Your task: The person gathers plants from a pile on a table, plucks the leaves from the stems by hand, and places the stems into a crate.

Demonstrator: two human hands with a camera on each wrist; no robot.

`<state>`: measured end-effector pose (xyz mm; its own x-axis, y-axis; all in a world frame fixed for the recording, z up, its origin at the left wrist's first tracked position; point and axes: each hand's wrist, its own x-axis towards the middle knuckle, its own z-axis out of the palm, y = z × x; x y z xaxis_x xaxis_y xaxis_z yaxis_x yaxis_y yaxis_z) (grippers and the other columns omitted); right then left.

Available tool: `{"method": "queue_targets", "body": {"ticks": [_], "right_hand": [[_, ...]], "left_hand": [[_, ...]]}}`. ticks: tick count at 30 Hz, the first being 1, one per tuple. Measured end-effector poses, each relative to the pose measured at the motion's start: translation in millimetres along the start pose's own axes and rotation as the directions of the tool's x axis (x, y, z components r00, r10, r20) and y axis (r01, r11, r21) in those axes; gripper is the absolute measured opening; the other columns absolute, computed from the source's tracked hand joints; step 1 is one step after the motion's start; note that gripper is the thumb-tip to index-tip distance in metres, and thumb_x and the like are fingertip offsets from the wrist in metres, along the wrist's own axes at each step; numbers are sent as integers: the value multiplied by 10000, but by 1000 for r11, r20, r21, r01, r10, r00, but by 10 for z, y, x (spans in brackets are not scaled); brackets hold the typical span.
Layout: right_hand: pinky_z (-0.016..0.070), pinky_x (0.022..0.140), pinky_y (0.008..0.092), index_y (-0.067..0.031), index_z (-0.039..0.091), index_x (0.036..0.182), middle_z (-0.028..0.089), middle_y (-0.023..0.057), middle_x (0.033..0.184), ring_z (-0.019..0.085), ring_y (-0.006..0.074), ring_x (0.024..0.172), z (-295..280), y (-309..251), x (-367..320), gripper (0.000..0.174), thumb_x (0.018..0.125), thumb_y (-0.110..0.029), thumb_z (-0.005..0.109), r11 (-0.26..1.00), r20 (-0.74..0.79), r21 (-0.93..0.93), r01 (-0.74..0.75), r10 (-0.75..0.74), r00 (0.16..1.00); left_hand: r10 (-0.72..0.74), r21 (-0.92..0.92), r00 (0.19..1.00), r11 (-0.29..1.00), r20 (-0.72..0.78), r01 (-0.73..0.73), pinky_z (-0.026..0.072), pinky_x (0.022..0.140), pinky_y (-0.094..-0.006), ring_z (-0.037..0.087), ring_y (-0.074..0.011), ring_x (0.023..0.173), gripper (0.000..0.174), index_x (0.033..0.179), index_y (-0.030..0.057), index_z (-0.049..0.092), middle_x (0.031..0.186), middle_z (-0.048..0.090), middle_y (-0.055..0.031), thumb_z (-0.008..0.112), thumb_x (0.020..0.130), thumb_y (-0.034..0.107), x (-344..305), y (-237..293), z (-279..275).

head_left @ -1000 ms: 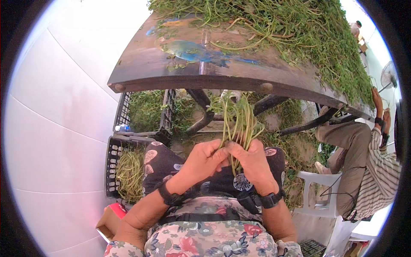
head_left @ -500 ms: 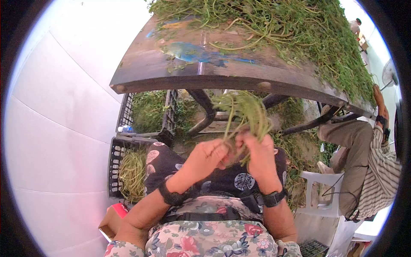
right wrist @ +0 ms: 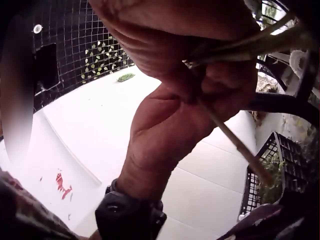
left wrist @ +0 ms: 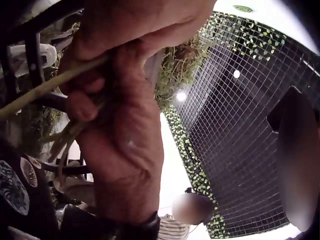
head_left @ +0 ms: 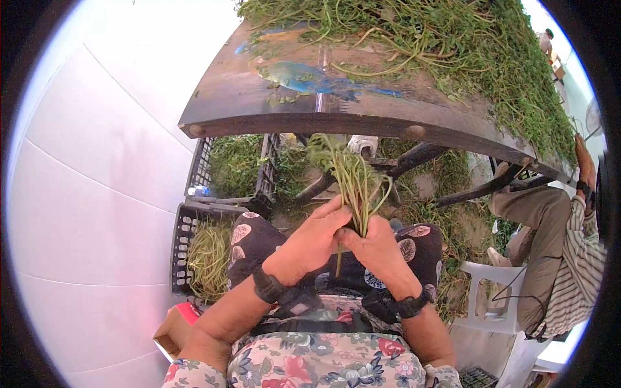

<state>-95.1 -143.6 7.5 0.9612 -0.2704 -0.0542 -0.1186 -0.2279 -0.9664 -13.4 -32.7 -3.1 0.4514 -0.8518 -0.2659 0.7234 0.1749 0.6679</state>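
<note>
A bunch of leafy green stems (head_left: 352,184) stands up from both hands over the lap in the head view, leaves at the top. My right hand (head_left: 380,255) grips its lower part, thumb across the stems. Close against it, my left hand (head_left: 310,239) pinches stems between thumb and fingers. One stem (head_left: 338,264) hangs down below the hands. In the right wrist view a single cut stem (right wrist: 240,145) juts out from the left hand's fingers (right wrist: 182,107). The left wrist view shows a long stem (left wrist: 55,84) beside the curled fingers.
A table (head_left: 259,107) with a large heap of greens (head_left: 466,58) stands ahead. Black crates hold leafy greens (head_left: 236,165) and trimmed stems (head_left: 210,258) at the left. Another person (head_left: 576,258) sits at the right by a white plastic stool (head_left: 488,291). An open box (head_left: 174,330) lies lower left.
The hands parted slightly, with the bunch blurred and tilted right, then came together again. The bunch now leans to the left, and a stem hangs below. The view has shifted a little.
</note>
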Motion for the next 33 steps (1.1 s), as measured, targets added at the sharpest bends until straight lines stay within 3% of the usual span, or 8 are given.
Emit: {"method": "queue_targets", "body": {"ticks": [6,14,17,20,23,25,27,33], "right_hand": [[410,524,245,20,534,829,531,16,654,480,80,599,83,76,-7,148,836,-121,490,996,-48,89,29,-25,999],[414,518,271,18,504,790,533,50,644,509,143,578,156,155,-19,140,850,-101,464,986,139,-128,109,-91,986],[458,638,430,16,500,997,584,225,761,556,434,745,160,138,-30,264,800,-155,538,991,181,-129,32,-8,983],[456,687,432,1,471,1060,570,242,869,553,422,818,210,400,-40,320,801,-176,537,953,261,-188,239,-186,947],[448,753,419,0,478,1086,527,243,1028,533,392,928,-2,39,-37,364,792,-203,550,925,473,-378,-33,224,852],[443,781,396,-5,475,1114,518,229,1071,529,369,962,-57,288,-99,402,779,-206,569,901,363,-409,149,11,932],[447,794,351,-8,491,1127,569,197,1012,562,332,925,-153,511,-130,430,757,-201,593,857,248,-456,241,-138,959],[461,771,318,31,535,1014,600,163,887,588,198,841,-638,163,-178,323,777,-178,601,992,-65,-15,-126,125,990]], "left_hand": [[36,415,996,907,85,-68,380,895,-267,495,-121,1019,399,1241,4,419,1145,530,-36,491,878,152,4,59,-23],[47,433,997,899,56,-66,397,876,-280,524,-128,973,374,1157,-7,512,1077,577,-60,556,838,183,-31,61,-99],[78,414,994,904,73,-102,414,856,-276,537,-125,941,320,1125,1,531,1031,594,-55,536,851,167,-102,159,0],[133,437,984,882,121,-173,441,770,-258,551,-112,837,230,1045,13,551,916,603,-41,509,869,154,-142,207,16],[188,510,970,826,156,-242,426,620,-235,514,-90,672,141,919,31,545,753,560,-16,489,884,156,-196,242,-40],[228,574,965,777,130,-260,318,461,-215,398,-65,511,170,794,58,496,596,456,14,475,900,189,-229,259,-96],[222,584,974,784,54,-211,332,462,-205,401,-51,515,224,771,56,492,592,454,25,480,902,238,-290,349,-123],[300,718,953,671,-33,-187,350,482,-202,418,-38,542,240,848,43,531,611,476,38,483,896,273,-340,412,-133]]}}
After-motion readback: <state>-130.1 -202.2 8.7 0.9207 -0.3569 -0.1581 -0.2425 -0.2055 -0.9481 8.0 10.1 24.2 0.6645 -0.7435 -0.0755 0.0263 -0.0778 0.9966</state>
